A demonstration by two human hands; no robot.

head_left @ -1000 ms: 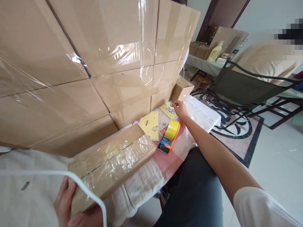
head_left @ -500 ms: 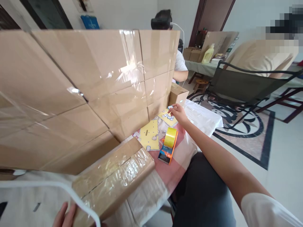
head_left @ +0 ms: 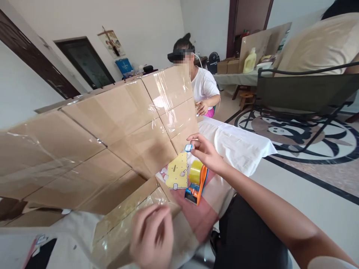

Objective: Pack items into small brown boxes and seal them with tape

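My right hand (head_left: 206,151) reaches over the table beside the cardboard wall. Its thumb and fingers pinch a small white sticker-like piece with a blue edge (head_left: 188,148). Below that piece lies a yellow cartoon-printed sheet (head_left: 178,170), flat against the foot of the wall. A tape dispenser (head_left: 196,183) with yellow tape and an orange frame rests next to the sheet. My left hand (head_left: 153,235), smeared by motion, is in front of a long taped cardboard box (head_left: 127,218); its fingers look curled, but whether they hold anything is unclear.
A tall wall of taped cardboard boxes (head_left: 126,130) stands along the table's left side. A white cloth (head_left: 241,144) hangs over the far edge. Behind it sits a person in a headset (head_left: 206,86). A dark folding chair (head_left: 305,97) stands at the right.
My left hand has risen from the lower left to above the long box. My right hand now shows the blue-edged piece in its fingertips. The view has tilted up, and the second yellow sheet no longer shows.
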